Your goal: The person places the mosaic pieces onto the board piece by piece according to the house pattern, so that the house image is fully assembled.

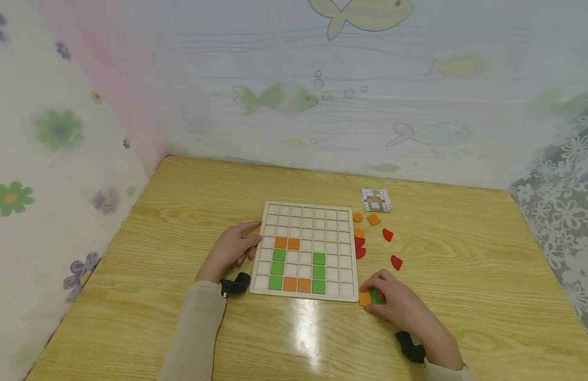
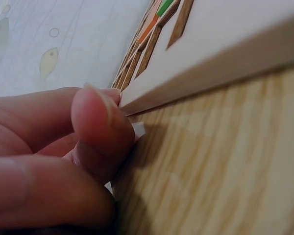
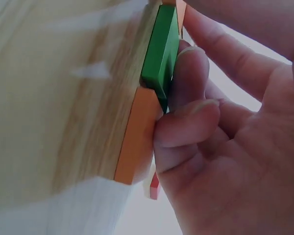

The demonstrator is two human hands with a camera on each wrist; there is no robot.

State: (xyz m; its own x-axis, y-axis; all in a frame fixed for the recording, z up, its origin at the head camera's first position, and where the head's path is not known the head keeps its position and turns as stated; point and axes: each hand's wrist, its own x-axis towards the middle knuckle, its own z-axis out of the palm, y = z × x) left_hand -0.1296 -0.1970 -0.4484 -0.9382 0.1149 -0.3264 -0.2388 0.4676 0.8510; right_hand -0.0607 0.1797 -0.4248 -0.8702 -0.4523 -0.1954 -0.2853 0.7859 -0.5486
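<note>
A square wooden grid board lies on the table, with green and orange square tiles in some of its cells. My left hand touches the board's left edge with thumb and index finger; in the left wrist view its fingertips meet the board's side. Beside the board's near right corner, my right hand has thumb and index finger on opposite edges of an orange square tile. A green tile lies next to that one, under the hand. Another orange tile shows below the green one in the right wrist view.
Right of the board lie orange round pieces, an orange square and several red quarter-round pieces. A small printed pattern card is farther back. Painted walls border the table.
</note>
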